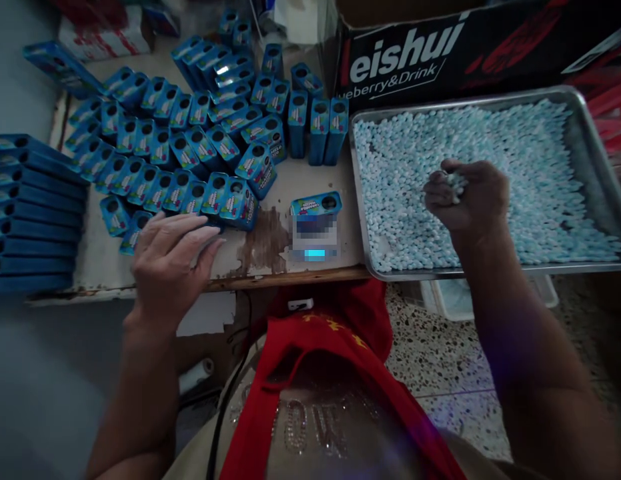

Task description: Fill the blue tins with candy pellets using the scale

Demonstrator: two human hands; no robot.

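Right hand (470, 193) is closed around a clump of pale blue and white coated candies (457, 183), fingers curled in, a few pieces poking out. It's right over the metal tray (415, 273), which has a spread of the same candies in it. Can't tell if the knuckles brush the layer underneath.

Left hand (175, 260) looks like it's got nothing in it: fingers bent, thumb apart from them, hanging at the front edge of the table (310, 177). It overlaps the nearest of the packed blue candy boxes (180, 190), so whether it touches one, no idea from this angle.

The box that matters is the lone blue "Caramelo" one (316, 203), sitting between the two hands. From the right fingers it lies at about 9 o'clock; from the left fingertips, between 2 and 3. The left fingertips look a bit nearer. The long axis of its top runs roughly 9 to 3, with a dark round spot toward the 3 o'clock end. Neither hand is touching it. Just at its 6 o'clock there's a lit display (316, 253), but that patch is too pixelated to read.

Past the tray, at its 12, stands a black printed carton (415, 57).
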